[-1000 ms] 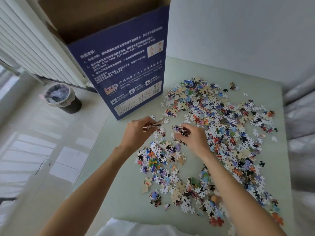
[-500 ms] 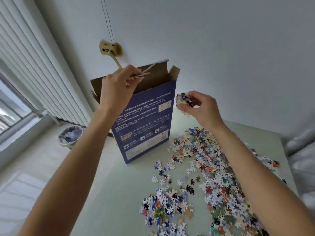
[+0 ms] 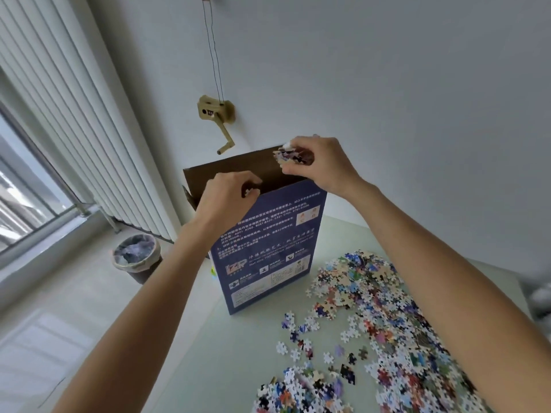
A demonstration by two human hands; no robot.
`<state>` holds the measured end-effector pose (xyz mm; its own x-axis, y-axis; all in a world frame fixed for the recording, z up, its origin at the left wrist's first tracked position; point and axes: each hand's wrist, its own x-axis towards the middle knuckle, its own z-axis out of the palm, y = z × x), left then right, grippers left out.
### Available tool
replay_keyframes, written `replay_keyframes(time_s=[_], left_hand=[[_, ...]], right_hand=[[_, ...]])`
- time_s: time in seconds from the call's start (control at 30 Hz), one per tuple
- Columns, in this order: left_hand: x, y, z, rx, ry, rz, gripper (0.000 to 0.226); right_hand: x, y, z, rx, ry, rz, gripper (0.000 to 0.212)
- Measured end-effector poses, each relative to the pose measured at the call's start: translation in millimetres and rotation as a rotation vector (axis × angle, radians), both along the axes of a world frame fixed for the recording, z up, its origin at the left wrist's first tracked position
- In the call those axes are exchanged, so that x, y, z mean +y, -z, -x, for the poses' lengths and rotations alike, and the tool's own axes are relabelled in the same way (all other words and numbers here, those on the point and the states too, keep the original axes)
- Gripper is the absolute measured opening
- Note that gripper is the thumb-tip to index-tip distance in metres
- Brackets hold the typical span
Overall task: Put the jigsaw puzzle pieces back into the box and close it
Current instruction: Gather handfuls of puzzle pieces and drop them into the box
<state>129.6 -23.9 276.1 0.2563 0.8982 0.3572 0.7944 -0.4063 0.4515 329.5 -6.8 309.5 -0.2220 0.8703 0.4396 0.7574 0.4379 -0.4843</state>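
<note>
The box (image 3: 269,234) stands upright on the counter (image 3: 226,353), long axis vertical, its open mouth at the top. Both hands are over that mouth. The right hand (image 3: 322,165), at about 1 o'clock from the box's middle, grips a clump of puzzle pieces (image 3: 287,156) just above the opening. The left hand (image 3: 226,195), at 11 o'clock, is curled at the front rim, pinching what looks like a single pale piece. The drop is straight down. The loose pieces (image 3: 387,323) lie at 4 o'clock from the box.
</note>
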Motion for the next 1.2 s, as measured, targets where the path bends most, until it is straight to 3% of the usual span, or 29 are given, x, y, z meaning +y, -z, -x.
replay_keyframes(time_s=[0.13, 0.33, 0.57, 0.8, 1.0, 1.2], left_hand=[[-1, 5, 3, -0.065, 0.000, -0.022, 0.018], [-8, 5, 10, -0.048, 0.023, -0.064, 0.017], [-11, 9, 16, 0.022, 0.002, -0.098, 0.020], [-13, 10, 13, 0.017, 0.000, -0.149, 0.023], [-15, 10, 13, 0.040, -0.011, -0.149, 0.024], [-43, 19, 5, 0.096, -0.022, -0.440, 0.021]], right_hand=[[14, 4, 12, -0.219, -0.147, 0.037, 0.034], [30, 11, 23, -0.299, -0.217, 0.148, 0.034], [31, 24, 24, -0.176, -0.152, 0.167, 0.034], [26, 28, 27, -0.065, -0.112, 0.072, 0.014], [9, 29, 28, -0.002, -0.134, 0.017, 0.016], [-58, 51, 10, -0.035, -0.053, -0.240, 0.024]])
